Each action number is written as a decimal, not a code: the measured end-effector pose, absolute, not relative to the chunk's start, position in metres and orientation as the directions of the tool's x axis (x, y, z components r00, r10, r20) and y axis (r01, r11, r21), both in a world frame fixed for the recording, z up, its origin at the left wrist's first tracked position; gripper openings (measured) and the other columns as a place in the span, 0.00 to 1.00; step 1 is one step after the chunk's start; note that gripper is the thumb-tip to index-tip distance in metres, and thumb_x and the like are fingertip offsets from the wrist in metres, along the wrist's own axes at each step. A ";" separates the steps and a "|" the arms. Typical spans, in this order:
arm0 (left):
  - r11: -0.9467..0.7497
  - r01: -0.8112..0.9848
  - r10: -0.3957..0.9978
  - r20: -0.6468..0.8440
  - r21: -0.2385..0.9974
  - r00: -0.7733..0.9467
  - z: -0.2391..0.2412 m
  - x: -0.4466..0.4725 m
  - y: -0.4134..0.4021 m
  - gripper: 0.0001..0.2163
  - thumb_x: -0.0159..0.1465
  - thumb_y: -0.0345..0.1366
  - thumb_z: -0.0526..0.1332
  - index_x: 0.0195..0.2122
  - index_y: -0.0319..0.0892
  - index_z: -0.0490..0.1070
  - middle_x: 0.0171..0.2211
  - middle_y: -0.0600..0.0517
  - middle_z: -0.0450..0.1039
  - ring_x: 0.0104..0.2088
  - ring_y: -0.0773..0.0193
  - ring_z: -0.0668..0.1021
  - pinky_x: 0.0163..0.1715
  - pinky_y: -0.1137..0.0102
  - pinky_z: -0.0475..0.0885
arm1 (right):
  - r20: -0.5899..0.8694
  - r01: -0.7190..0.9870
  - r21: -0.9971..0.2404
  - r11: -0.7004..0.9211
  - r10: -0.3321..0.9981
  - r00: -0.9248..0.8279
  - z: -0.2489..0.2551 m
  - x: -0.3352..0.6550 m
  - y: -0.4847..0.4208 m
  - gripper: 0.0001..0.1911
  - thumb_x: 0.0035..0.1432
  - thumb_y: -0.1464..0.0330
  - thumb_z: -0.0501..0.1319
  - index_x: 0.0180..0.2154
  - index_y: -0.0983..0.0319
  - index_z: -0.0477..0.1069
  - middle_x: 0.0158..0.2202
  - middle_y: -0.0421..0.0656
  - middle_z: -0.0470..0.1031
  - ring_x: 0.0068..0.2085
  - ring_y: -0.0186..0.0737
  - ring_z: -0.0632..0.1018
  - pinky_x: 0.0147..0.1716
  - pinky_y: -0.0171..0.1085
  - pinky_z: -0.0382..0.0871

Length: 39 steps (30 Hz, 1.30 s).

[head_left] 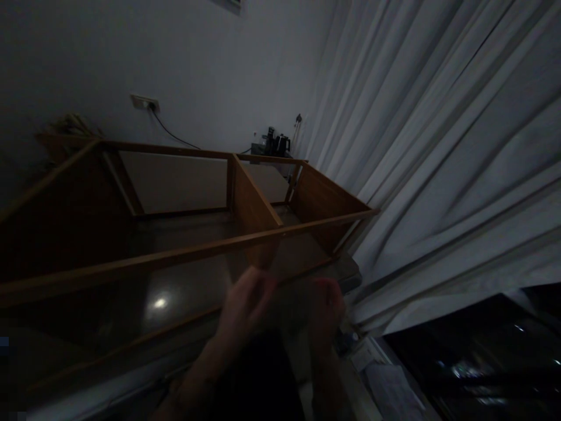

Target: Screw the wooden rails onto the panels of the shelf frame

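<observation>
My left hand [249, 297] is in front of the wooden frame [188, 251], just below the front end of its middle divider panel [258, 204]. Its fingers look curled together, and blur hides whatever may be in them. To the right, my right hand [326, 304] is closed in a fist-like shape, dark and smeared. I cannot make out anything in it. The hands are apart from each other, both on the near side of the frame's front rail. Whether the left hand touches the divider, I cannot tell.
White curtains [438, 158] hang along the right. A wall socket [145, 104] with a plugged-in cord is on the back wall. A dark kettle [283, 144] stands behind the frame. Papers [390, 389] lie at the lower right, near a dark window [495, 351]. The room is dim.
</observation>
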<state>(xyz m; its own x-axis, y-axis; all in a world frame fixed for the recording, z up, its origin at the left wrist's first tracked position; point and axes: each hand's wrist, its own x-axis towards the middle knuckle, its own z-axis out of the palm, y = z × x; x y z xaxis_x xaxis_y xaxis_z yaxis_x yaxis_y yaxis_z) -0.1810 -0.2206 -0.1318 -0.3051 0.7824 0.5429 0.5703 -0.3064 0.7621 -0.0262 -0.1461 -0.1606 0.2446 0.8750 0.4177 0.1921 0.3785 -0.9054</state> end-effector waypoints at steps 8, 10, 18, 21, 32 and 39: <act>-0.393 0.798 0.379 0.871 0.457 -0.312 -0.100 -0.220 -0.167 0.46 0.43 0.55 0.75 0.59 0.44 0.57 0.56 0.42 0.63 0.56 0.48 0.69 0.54 0.53 0.70 | 0.385 0.269 -0.832 0.485 0.854 -0.350 -0.170 -0.015 -0.028 0.21 0.56 0.49 0.59 0.30 0.61 0.72 0.29 0.42 0.76 0.34 0.40 0.77 0.35 0.35 0.69; -0.449 0.784 0.370 0.888 0.428 -0.272 -0.091 -0.218 -0.156 0.49 0.45 0.54 0.75 0.63 0.46 0.52 0.62 0.40 0.58 0.62 0.47 0.64 0.60 0.51 0.64 | 0.355 0.279 -0.824 0.494 0.833 -0.424 -0.172 -0.024 -0.015 0.21 0.56 0.49 0.59 0.30 0.61 0.72 0.30 0.42 0.77 0.34 0.40 0.78 0.36 0.35 0.69; -0.488 0.717 0.483 0.838 0.498 -0.254 -0.080 -0.209 -0.148 0.35 0.59 0.43 0.69 0.64 0.48 0.53 0.63 0.46 0.60 0.63 0.54 0.60 0.64 0.55 0.60 | 0.303 0.375 -0.784 0.495 0.832 -0.465 -0.186 -0.033 -0.004 0.21 0.57 0.50 0.57 0.29 0.61 0.72 0.29 0.44 0.77 0.32 0.41 0.77 0.33 0.36 0.67; -0.446 0.762 0.520 0.829 0.469 -0.206 -0.075 -0.210 -0.151 0.31 0.61 0.40 0.67 0.62 0.49 0.56 0.61 0.47 0.61 0.62 0.53 0.61 0.63 0.54 0.59 | 0.297 0.396 -0.772 0.497 0.833 -0.467 -0.186 -0.032 -0.007 0.21 0.57 0.50 0.57 0.28 0.61 0.72 0.28 0.44 0.77 0.31 0.41 0.76 0.32 0.36 0.66; -0.479 0.769 0.553 0.826 0.423 -0.109 -0.066 -0.215 -0.161 0.17 0.61 0.33 0.63 0.49 0.47 0.60 0.58 0.46 0.61 0.63 0.52 0.59 0.63 0.49 0.58 | 0.289 0.481 -0.709 0.515 0.835 -0.468 -0.187 -0.029 -0.025 0.22 0.61 0.49 0.54 0.31 0.60 0.72 0.29 0.45 0.78 0.30 0.41 0.77 0.31 0.36 0.66; -0.569 0.714 0.535 0.843 0.407 -0.054 -0.065 -0.218 -0.154 0.15 0.60 0.32 0.62 0.46 0.47 0.59 0.53 0.47 0.65 0.64 0.49 0.59 0.63 0.45 0.57 | 0.288 0.540 -0.676 0.502 0.854 -0.433 -0.190 -0.029 -0.028 0.20 0.63 0.51 0.52 0.32 0.59 0.71 0.29 0.45 0.78 0.31 0.43 0.78 0.31 0.36 0.64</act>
